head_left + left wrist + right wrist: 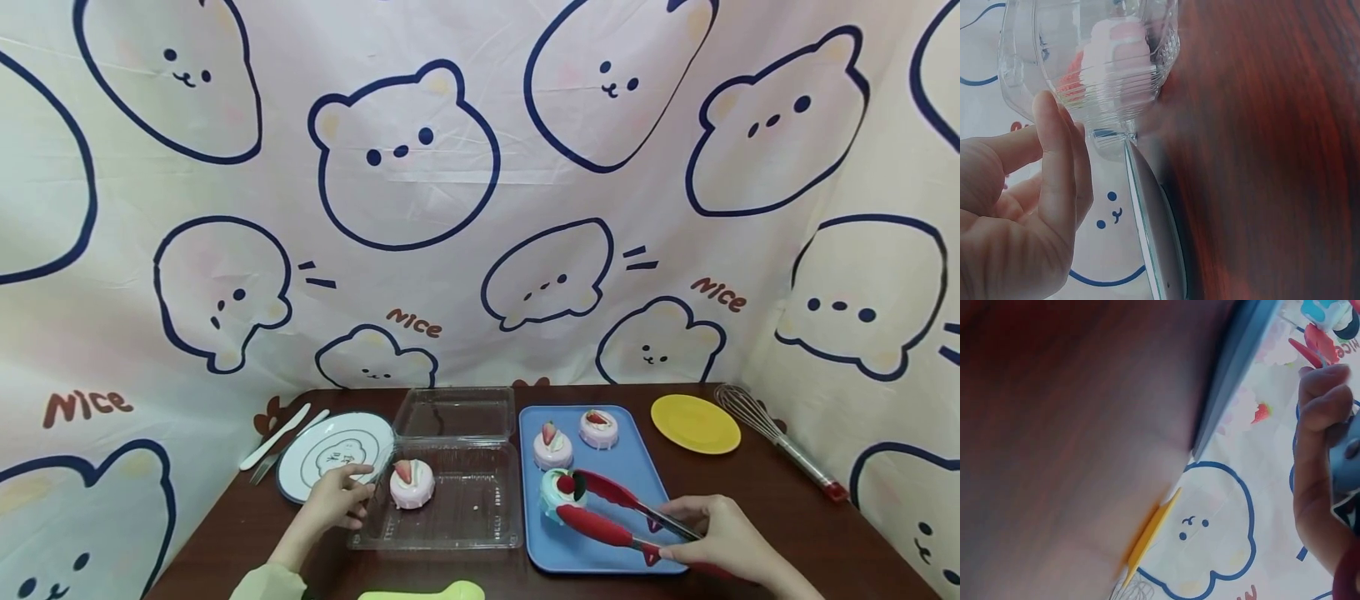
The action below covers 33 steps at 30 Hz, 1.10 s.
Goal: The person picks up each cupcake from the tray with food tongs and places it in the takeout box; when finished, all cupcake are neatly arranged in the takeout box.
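My right hand (716,533) grips red-tipped tongs (600,527) over the blue tray (633,467). The tong heads stand on either side of a small light-blue cake (553,498) topped with a red ball and a dark piece. Behind it on the tray are two pink cakes, one (553,450) nearer and one (598,432) farther back, both with strawberry. My left hand (336,500) is at the left edge of a clear hinged plastic box (480,512), fingers loosely bent and holding nothing. Inside the box sits a pink strawberry cake (412,492), seen through its wall in the left wrist view.
A white plate (296,462) lies left of the box, beside a white knife (276,437) and a fork (288,446). Back right are a yellow plate (693,425) and a whisk (780,442). A yellow-green object (461,592) shows at the front edge. A printed cloth hangs behind the table.
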Available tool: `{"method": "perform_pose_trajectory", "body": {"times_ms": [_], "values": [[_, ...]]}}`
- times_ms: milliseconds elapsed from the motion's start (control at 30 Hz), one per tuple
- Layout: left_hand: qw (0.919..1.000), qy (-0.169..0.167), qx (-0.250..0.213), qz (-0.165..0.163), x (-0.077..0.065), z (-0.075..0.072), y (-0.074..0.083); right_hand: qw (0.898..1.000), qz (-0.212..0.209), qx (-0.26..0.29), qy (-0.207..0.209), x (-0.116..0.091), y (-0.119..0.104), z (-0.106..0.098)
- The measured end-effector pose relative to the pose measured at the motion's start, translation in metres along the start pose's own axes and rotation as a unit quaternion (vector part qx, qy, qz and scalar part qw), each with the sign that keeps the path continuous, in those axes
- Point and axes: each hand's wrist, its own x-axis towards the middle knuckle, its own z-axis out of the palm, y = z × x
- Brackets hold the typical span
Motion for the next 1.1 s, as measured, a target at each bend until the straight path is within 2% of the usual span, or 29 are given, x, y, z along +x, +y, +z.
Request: {"method": "perform_pose_trajectory", "body": {"times_ms": [167,533,733,1100], "values": [[1.0,0.004,-0.001,0.002,-0.002,0.0,0.001,1.0,-0.002,0.027,-0.007,0.008,-0.006,0.0],[0.9999,0.006,0.001,-0.01,-0.001,-0.001,0.002,0.993,-0.083,0.074,-0.036,0.042,-0.036,0.011],[0.9999,0.009,0.006,-0.01,-0.001,0.0,0.001,0.99,-0.121,0.053,-0.044,0.067,-0.056,0.021],[0.9999,0.005,0.007,-0.011,0.0,0.001,0.001,0.99,-0.139,-0.01,-0.036,0.101,-0.083,0.051]]}}
